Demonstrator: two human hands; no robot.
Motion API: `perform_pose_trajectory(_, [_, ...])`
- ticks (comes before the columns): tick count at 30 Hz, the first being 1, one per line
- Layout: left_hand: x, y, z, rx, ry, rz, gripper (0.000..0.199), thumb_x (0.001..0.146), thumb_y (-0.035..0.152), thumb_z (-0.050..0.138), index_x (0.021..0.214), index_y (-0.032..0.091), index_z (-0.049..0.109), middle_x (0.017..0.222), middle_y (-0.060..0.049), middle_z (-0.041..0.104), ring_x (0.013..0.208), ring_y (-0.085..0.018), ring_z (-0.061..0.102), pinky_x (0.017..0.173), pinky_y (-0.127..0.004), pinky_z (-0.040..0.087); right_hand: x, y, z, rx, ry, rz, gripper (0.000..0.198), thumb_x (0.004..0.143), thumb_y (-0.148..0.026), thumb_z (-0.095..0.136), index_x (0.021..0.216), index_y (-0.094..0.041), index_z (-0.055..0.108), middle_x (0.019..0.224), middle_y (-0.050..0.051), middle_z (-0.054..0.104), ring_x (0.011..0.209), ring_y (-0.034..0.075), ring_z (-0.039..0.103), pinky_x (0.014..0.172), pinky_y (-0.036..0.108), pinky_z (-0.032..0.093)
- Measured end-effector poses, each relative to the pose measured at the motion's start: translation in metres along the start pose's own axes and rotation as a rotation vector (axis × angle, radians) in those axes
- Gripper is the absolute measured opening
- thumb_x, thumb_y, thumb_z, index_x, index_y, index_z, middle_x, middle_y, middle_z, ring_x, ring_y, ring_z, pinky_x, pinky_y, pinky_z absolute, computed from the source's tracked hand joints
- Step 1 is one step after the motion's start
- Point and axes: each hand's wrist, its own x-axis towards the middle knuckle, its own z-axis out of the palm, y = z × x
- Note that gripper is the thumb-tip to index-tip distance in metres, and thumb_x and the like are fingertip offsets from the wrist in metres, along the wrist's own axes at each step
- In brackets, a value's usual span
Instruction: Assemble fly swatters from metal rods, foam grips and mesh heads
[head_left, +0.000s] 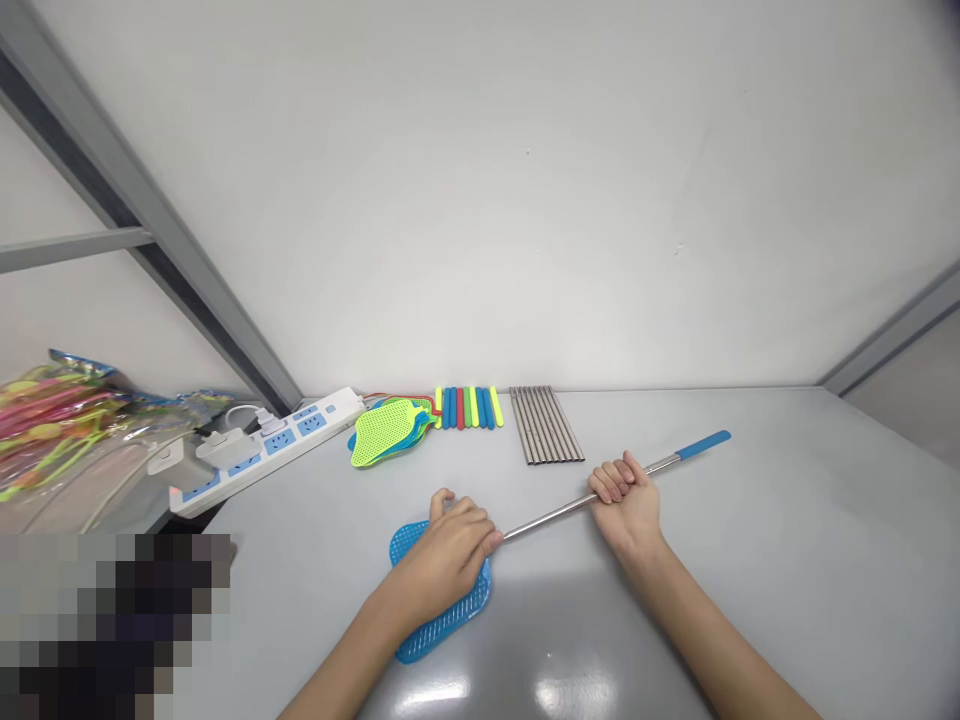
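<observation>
A blue fly swatter lies on the grey table. Its mesh head (439, 625) is flat under my left hand (448, 560), which presses down on it and pinches the near end of the metal rod (544, 519). My right hand (624, 492) is closed around the telescopic rod farther along. The rod runs up to the right and ends in a blue handle grip (703, 444).
At the back lie a stack of coloured swatter heads (386, 432), a row of coloured handle grips (469, 407) and a row of metal rods (546, 424). A white power strip (266, 448) with plugs sits at left, beside bagged swatters (56, 415).
</observation>
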Motion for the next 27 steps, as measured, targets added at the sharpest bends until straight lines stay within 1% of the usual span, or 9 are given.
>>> perform_pose_trajectory(4, [-0.003, 0.005, 0.011, 0.017, -0.017, -0.004, 0.03, 0.086, 0.019, 0.023, 0.064, 0.017, 0.044, 0.064, 0.0, 0.048, 0.067, -0.014, 0.04, 0.079, -0.036, 0.025, -0.004, 0.006, -0.002, -0.057, 0.023, -0.062, 0.033, 0.077, -0.024, 0.044, 0.051, -0.018, 0.025, 0.041, -0.009, 0.019, 0.032, 0.005, 0.017, 0.029, 0.019, 0.017])
perform_pose_trajectory(9, [-0.006, 0.004, 0.021, -0.005, 0.037, 0.013, 0.029, 0.086, 0.02, 0.024, 0.062, 0.017, 0.041, 0.062, 0.001, 0.044, 0.065, -0.013, 0.037, 0.074, -0.033, 0.028, -0.006, 0.01, -0.006, -0.072, 0.018, -0.101, 0.035, 0.075, -0.025, 0.047, 0.05, -0.018, 0.023, 0.041, -0.009, 0.017, 0.032, 0.005, 0.016, 0.029, 0.02, 0.016])
perform_pose_trajectory(13, [-0.006, 0.0, 0.023, -0.011, 0.062, 0.02, 0.028, 0.086, 0.019, 0.025, 0.063, 0.017, 0.041, 0.061, 0.001, 0.043, 0.064, -0.013, 0.037, 0.073, -0.033, 0.028, -0.006, 0.015, -0.009, -0.048, 0.022, -0.087, 0.036, 0.075, -0.025, 0.048, 0.05, -0.018, 0.023, 0.041, -0.009, 0.017, 0.033, 0.005, 0.016, 0.029, 0.02, 0.015])
perform_pose_trajectory(20, [-0.007, 0.0, 0.02, -0.027, 0.062, 0.023, 0.03, 0.085, 0.018, 0.023, 0.062, 0.017, 0.041, 0.06, 0.0, 0.042, 0.063, -0.013, 0.037, 0.071, -0.032, 0.029, -0.012, 0.022, -0.008, -0.004, 0.029, -0.073, 0.038, 0.075, -0.026, 0.049, 0.049, -0.018, 0.022, 0.04, -0.009, 0.017, 0.033, 0.005, 0.016, 0.029, 0.019, 0.015])
perform_pose_trajectory(24, [-0.005, 0.002, 0.019, -0.026, 0.044, 0.019, 0.029, 0.085, 0.018, 0.024, 0.061, 0.017, 0.04, 0.06, 0.001, 0.041, 0.062, -0.013, 0.037, 0.069, -0.031, 0.029, -0.01, 0.018, -0.006, 0.023, 0.022, -0.028, 0.035, 0.075, -0.024, 0.048, 0.05, -0.018, 0.024, 0.04, -0.008, 0.018, 0.033, 0.004, 0.017, 0.03, 0.019, 0.016])
perform_pose_trajectory(27, [-0.001, 0.002, 0.019, 0.006, 0.056, 0.002, 0.029, 0.086, 0.019, 0.026, 0.061, 0.017, 0.04, 0.062, 0.001, 0.043, 0.064, -0.013, 0.037, 0.071, -0.032, 0.028, -0.005, 0.012, -0.006, 0.033, 0.007, 0.001, 0.034, 0.076, -0.023, 0.047, 0.05, -0.018, 0.026, 0.04, -0.008, 0.019, 0.033, 0.005, 0.019, 0.03, 0.018, 0.019])
